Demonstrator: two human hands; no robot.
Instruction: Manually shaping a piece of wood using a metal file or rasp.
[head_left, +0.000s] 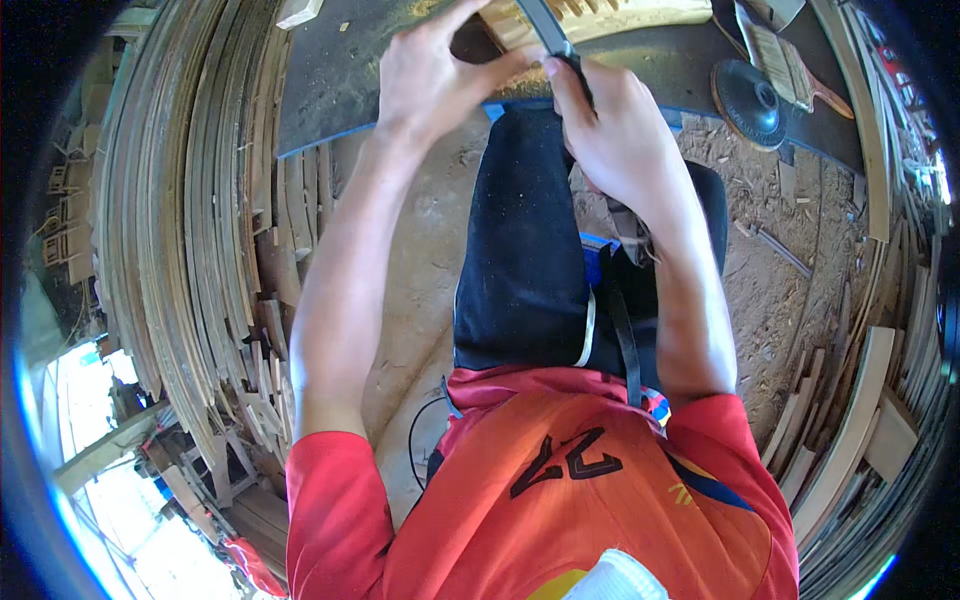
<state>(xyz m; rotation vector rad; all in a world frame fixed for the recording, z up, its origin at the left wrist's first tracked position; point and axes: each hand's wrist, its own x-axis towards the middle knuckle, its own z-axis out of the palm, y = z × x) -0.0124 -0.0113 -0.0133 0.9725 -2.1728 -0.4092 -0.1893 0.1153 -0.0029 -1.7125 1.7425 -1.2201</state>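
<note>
My right hand (622, 125) is closed round the dark handle of a flat grey metal tool (543, 24), with its thumb along the handle. The blade slants up and left out of the head view, so I cannot tell a chisel from a file. Behind it lies a pale carved wood piece (640, 14) with notches along it, cut off by the top edge. My left hand (430, 75) is open, thumb and forefinger spread. Its thumb tip comes close to the tool near the handle; whether they touch I cannot tell. The forefinger's end is out of view.
The dark, dusty worktop (335, 85) has a blue edge. A wooden-handled brush (785, 65) and a black round disc (748, 100) lie at its right. Long wood strips (190, 200) are stacked at left, with more boards (850, 430) at right. Shavings cover the floor (770, 290).
</note>
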